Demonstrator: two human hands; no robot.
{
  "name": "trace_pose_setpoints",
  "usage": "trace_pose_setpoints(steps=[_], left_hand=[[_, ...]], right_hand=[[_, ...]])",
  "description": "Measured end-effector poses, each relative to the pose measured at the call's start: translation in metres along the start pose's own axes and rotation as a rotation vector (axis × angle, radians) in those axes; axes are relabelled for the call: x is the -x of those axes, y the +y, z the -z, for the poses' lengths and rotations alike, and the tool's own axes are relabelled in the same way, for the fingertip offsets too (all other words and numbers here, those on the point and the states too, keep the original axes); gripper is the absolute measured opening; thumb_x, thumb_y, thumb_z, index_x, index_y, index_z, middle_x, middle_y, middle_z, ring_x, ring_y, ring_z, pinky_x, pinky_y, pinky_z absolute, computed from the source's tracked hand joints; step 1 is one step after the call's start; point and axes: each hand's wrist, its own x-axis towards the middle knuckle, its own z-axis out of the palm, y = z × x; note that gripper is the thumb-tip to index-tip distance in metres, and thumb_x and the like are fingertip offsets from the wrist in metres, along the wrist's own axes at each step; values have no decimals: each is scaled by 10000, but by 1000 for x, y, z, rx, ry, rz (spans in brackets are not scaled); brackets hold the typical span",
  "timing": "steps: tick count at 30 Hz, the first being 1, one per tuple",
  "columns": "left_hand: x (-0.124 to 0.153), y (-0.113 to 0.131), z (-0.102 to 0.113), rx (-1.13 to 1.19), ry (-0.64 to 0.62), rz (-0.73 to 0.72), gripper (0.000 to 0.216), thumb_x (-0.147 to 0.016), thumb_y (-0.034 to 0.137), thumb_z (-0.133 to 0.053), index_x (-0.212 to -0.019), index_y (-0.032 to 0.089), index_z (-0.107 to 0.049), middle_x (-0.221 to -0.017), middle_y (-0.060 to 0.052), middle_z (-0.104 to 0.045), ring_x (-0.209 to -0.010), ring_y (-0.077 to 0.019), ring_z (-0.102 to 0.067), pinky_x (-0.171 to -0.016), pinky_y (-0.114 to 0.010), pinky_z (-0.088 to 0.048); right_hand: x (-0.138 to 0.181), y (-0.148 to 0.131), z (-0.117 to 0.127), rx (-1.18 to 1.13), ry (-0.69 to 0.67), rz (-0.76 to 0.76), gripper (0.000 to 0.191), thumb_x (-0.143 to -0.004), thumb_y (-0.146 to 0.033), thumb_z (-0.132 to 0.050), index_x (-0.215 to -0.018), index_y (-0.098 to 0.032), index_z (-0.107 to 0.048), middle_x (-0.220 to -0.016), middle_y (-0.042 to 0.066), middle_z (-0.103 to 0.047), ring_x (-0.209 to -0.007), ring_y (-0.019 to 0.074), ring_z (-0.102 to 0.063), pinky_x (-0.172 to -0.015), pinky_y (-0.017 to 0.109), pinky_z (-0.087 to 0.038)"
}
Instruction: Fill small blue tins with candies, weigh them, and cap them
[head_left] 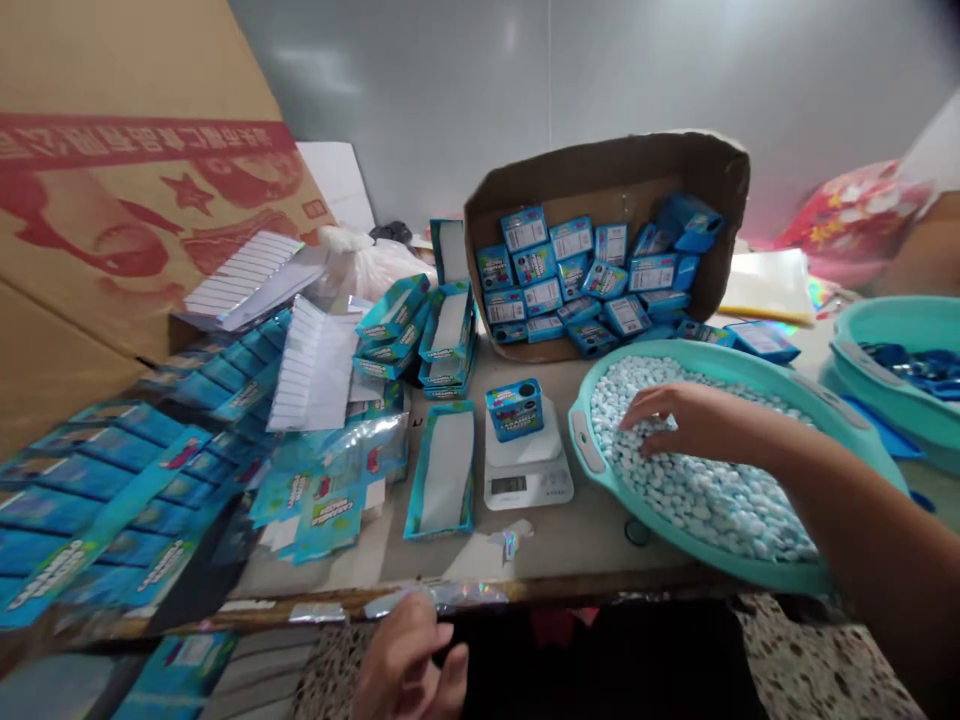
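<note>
Reaching down with parted fingers, the right grip (pixel 686 422) touches pale candies (pixel 705 512) beneath it; left grip (pixel 409 655) curled, contents unclear.

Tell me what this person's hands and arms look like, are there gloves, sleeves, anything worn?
Both the left hand and the right hand are bare: no gloves, and no rings that show. The right forearm has no sleeve, watch or bracelet in view. The left forearm is out of the picture.
</note>
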Motion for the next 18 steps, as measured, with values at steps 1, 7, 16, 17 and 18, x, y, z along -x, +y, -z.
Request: trace_pose_setpoints(steps=[1, 7, 16, 17, 18], left_hand=[[-20, -6, -8, 64, 25, -41, 166, -824, 135, -681, -931, 243, -616, -623, 54, -539, -530, -110, -504, -524, -214, -441], [-151, -38, -96, 251, 427, 369, 422, -994, 544, -411, -1188, 201, -561, -1012, -63, -590, -947, -173, -584, -817, -283, -492], [-174, -72, -125, 122, -19, 379, 860, -681, 604, -819, -1367, 243, -445, -1282, -97, -544, -1016, -253, -651, -968, -420, -506], [-175, -73, -121, 57, -82, 377, 859, -667, 585, -833, -1363, 252, -457, -1267, -92, -561, -1042, -268, -644, -989, -439, -499], [-177, -74, -117, -21, -167, 383, 827, -669, 573, -831, -1351, 263, -479, -1238, -84, -585, -1067, -285, -637, -1001, -457, -496]], right_hand=[[0, -1, 1, 6, 12, -19, 284, -809, -293, -714, -1075, -202, -753, -1114, 84, -706, -1028, 290, -639, -911, 413, -477], [2, -7, 7, -1, 38, -82, 198, -798, -193, -757, -993, -219, -781, -1029, 38, -739, -955, 243, -669, -871, 342, -474], [6, -14, 4, -155, 178, -73, 170, -864, -135, -724, -991, -235, -776, -925, 3, -725, -822, 157, -672, -728, 266, -466], [6, -13, 5, -158, 229, -77, 161, -869, -149, -729, -1001, -231, -774, -940, 3, -728, -832, 154, -675, -741, 263, -471], [6, -10, 7, -143, 267, -85, 156, -871, -161, -735, -1007, -228, -773, -955, 3, -730, -841, 154, -677, -754, 263, -475]])
